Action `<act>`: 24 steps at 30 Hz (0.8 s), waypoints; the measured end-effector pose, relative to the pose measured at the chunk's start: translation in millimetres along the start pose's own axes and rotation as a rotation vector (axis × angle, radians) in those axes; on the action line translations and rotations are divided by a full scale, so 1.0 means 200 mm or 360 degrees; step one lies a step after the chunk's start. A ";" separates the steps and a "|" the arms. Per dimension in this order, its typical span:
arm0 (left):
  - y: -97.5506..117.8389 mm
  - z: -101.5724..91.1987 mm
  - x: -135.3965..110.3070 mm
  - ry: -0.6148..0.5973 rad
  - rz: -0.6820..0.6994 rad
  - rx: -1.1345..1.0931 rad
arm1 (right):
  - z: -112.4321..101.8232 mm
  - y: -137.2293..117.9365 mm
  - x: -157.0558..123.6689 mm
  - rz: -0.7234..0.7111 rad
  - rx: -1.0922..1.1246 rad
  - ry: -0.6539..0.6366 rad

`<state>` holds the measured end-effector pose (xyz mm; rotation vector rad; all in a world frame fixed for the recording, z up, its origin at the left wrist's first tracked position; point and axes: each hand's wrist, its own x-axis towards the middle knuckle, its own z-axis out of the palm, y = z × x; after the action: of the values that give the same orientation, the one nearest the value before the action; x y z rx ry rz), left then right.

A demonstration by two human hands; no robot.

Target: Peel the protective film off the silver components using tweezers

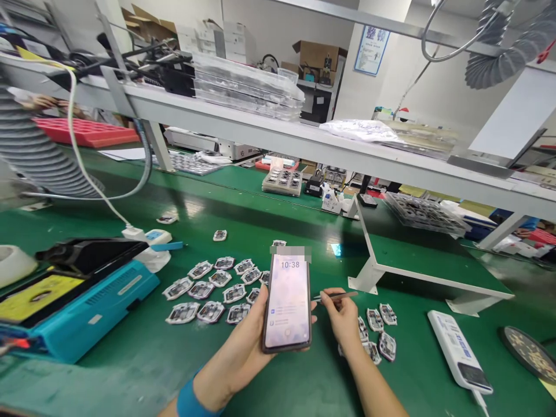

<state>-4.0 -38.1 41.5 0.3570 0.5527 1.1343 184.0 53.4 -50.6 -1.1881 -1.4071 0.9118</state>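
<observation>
My left hand, with a blue band at its wrist, is wrapped round a smartphone. The phone is upright, its lit screen facing me and reading 10:38. Just right of it, my right hand pinches slim metal tweezers, whose tip points at the phone's edge. Several small white-rimmed circuit assemblies lie on the green mat left of the phone. A smaller group of these assemblies sits by my right wrist and is partly hidden behind it.
A teal machine stands at the left. On the right are a white power bank with a cable, a round dark dish and a low green-topped stand. A metal shelf spans the bench behind; a grey duct hangs at the left.
</observation>
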 end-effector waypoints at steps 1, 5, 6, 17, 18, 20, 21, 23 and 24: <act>0.01 0.00 0.00 -0.0017 0.0016 -0.0006 | 0.00 0.00 0.00 0.0003 -0.0003 -0.0003; 0.05 -0.02 -0.01 -0.0042 0.0094 -0.0061 | 0.00 0.00 0.00 0.0015 -0.0009 -0.0016; 0.06 -0.02 -0.01 -0.0037 0.0110 -0.0079 | 0.00 0.00 0.00 0.0018 -0.0009 -0.0022; 0.27 -0.01 -0.03 0.0532 0.0540 0.0136 | 0.01 0.01 -0.02 -0.0002 0.0038 0.0028; 0.31 0.00 -0.04 0.0530 0.0613 0.0188 | 0.01 0.01 -0.02 -0.0004 0.0041 0.0025; 0.41 0.03 -0.06 0.0503 0.0792 0.0314 | 0.02 0.01 -0.02 0.0000 0.0037 0.0039; 0.47 0.06 -0.07 0.0499 0.0911 0.0391 | 0.02 0.02 -0.02 0.0005 0.0045 0.0042; 0.61 0.11 -0.09 0.0562 0.1250 0.0594 | 0.03 0.02 -0.02 0.0011 0.0076 0.0050; 0.68 0.14 -0.10 0.0635 0.1464 0.0734 | 0.04 0.02 -0.02 0.0015 0.0085 0.0037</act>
<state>-96.2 -3.4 141.3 0.8438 1.0626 1.9869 176.2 50.8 -56.0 -1.1629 -1.3514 0.9339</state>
